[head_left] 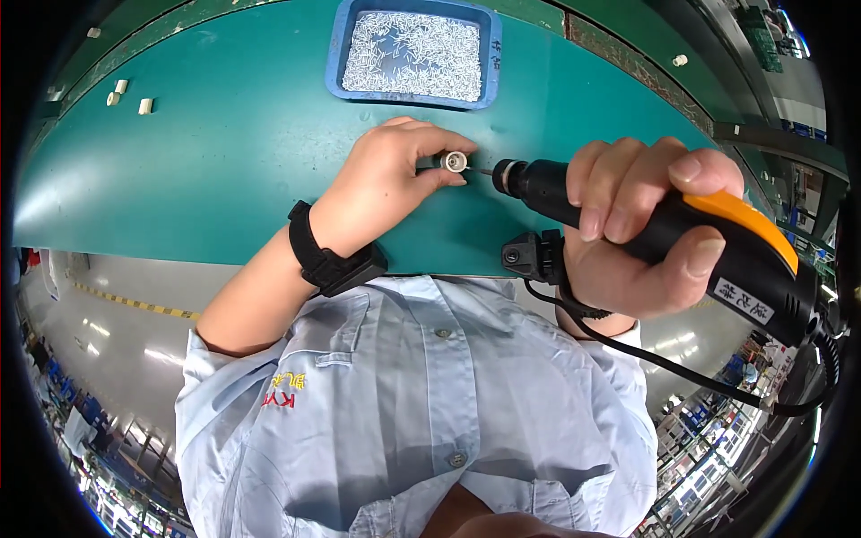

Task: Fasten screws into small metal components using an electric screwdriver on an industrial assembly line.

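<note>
Between the thumb and fingers of my left hand [387, 175] is a small white cylindrical part [456, 162], its hollow round end showing. My right hand [641, 206] is wrapped round a black and orange electric screwdriver [552, 188] lying almost level, nose toward the left. Its thin bit [484, 170] reaches to the white part's right edge; whether the two touch I cannot tell. A black cable [682, 368] runs from the screwdriver's rear end and curves back to the left.
Beyond my hands, a blue tray [492, 58] holds many small, pale, thin pieces on the green table [224, 152]. Several small white cylinders [145, 107] stand or lie at the far left. Another white piece [680, 60] sits at the far right.
</note>
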### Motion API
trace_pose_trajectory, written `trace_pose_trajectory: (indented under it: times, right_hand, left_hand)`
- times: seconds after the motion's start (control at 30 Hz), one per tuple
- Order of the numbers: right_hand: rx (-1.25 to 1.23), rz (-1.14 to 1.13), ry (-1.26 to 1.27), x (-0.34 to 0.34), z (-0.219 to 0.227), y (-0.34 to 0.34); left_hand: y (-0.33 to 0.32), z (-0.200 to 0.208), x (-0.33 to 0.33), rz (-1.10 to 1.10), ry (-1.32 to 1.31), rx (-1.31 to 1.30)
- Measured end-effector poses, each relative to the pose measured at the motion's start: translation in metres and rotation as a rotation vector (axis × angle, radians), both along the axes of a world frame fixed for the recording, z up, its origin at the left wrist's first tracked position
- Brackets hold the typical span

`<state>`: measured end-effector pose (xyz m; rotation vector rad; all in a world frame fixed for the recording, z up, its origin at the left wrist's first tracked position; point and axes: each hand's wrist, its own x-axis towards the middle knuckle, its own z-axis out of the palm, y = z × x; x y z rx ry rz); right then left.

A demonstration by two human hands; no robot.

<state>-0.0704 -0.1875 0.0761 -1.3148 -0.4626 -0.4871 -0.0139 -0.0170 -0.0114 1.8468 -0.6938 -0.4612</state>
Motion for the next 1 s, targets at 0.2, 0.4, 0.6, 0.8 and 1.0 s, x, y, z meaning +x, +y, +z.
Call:
trace_pose_trajectory:
  times: [0.2, 0.4, 0.6, 0.8, 1.0]
  right_hand:
    - [-0.049, -0.131, 0.15, 0.006, -0.005, 0.017]
    - [-0.155, -0.169, 0.18, 0.014, -0.01, 0.018]
    - [-0.205, -0.176, 0.208, 0.014, -0.009, 0.02]
    - [-0.33, -0.151, 0.143, 0.028, -0.016, 0.019]
    - [-0.178, -0.071, 0.169, 0.035, -0.012, 0.034]
  left_hand:
    - [0.005, -0.002, 0.004, -0.023, 0.019, -0.059]
    - [0.006, -0.004, 0.005, -0.013, 0.027, -0.044]
    - [0.006, -0.009, 0.003, 0.01, -0.05, -0.07]
    - [0.004, -0.013, 0.005, 0.025, -0.062, -0.048]
    - [0.017, -0.001, 0.009, -0.017, -0.057, 0.022]
